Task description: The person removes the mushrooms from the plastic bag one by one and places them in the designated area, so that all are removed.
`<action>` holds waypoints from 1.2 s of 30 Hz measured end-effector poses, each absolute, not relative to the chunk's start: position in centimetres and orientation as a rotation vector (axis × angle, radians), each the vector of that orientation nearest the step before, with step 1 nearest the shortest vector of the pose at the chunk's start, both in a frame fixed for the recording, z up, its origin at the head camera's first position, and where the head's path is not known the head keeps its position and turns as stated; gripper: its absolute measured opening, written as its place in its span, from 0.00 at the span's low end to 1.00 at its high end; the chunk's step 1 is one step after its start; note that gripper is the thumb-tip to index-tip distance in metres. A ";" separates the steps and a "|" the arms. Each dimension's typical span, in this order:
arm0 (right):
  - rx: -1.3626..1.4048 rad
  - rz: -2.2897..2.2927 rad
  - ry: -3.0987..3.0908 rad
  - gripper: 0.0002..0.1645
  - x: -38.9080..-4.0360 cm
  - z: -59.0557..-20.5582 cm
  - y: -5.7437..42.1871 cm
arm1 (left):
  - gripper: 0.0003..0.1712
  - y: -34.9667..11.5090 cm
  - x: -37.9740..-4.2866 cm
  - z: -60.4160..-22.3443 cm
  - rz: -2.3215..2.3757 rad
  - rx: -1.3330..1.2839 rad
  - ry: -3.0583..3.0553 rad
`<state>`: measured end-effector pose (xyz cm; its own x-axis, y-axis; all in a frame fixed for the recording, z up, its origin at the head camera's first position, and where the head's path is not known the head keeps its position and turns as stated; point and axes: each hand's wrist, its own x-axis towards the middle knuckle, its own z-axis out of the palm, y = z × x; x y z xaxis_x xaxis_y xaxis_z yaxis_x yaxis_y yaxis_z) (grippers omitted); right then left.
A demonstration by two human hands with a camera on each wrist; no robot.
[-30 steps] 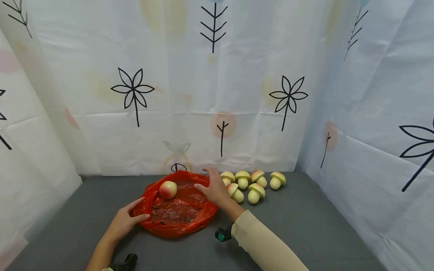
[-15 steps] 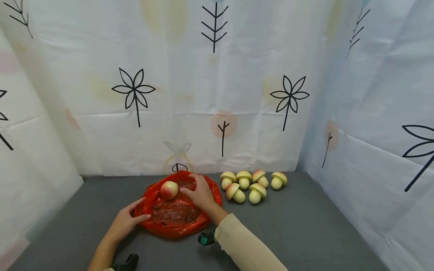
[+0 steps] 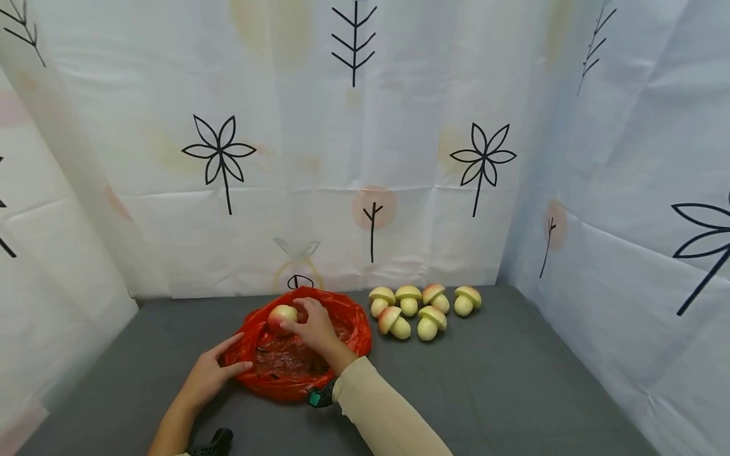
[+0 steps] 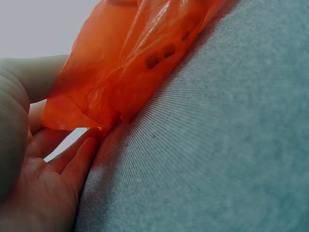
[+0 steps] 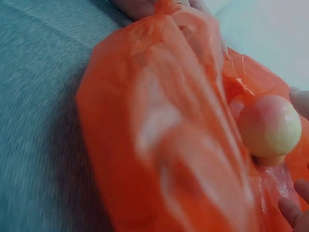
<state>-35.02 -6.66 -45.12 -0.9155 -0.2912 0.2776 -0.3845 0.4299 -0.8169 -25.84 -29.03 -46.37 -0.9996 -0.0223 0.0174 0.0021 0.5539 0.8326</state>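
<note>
A red plastic bag [image 3: 285,387] lies on the table with its mouth spread wide. Inside, toward the back left, is a toy mushroom [image 3: 279,316] with a round pink-and-cream cap; its pale stem shows below the cap in the right wrist view. My left hand [image 3: 206,375] grips the bag's left edge, thumb over the rim and fingers outside. In the left wrist view the thin film [image 4: 108,82] runs between them. My right hand [image 3: 317,330] reaches into the bag, fingers and thumb spread right at the mushroom cap [image 5: 269,126].
Several more toy mushrooms [image 3: 431,323] with yellow-green or reddish caps stand and lean in a cluster right of the bag. A white patterned cloth [image 3: 365,152] encloses the back and sides of the grey table [image 3: 485,392].
My right hand has moved left from the bag's right rim, across the mouth, to the mushroom inside. The left hand keeps its place on the bag's edge.
</note>
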 end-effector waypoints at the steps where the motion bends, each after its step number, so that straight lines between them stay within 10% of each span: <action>1: 0.600 1.521 -2.586 0.33 -35.1 -45.2 -6.8 | 0.46 -29.0 -25.8 -46.4 -1.471 0.017 -2.744; 36: 0.544 1.286 -2.608 0.23 -34.7 -46.1 -7.2 | 0.46 -29.1 -26.0 -46.8 -1.459 0.007 -2.730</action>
<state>-34.66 -7.24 -46.05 -0.9162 -0.2425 0.3189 -0.4006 0.5583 -0.7265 -25.99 -29.15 -46.82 -0.9989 -0.0260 0.0386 0.0177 0.5559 0.8311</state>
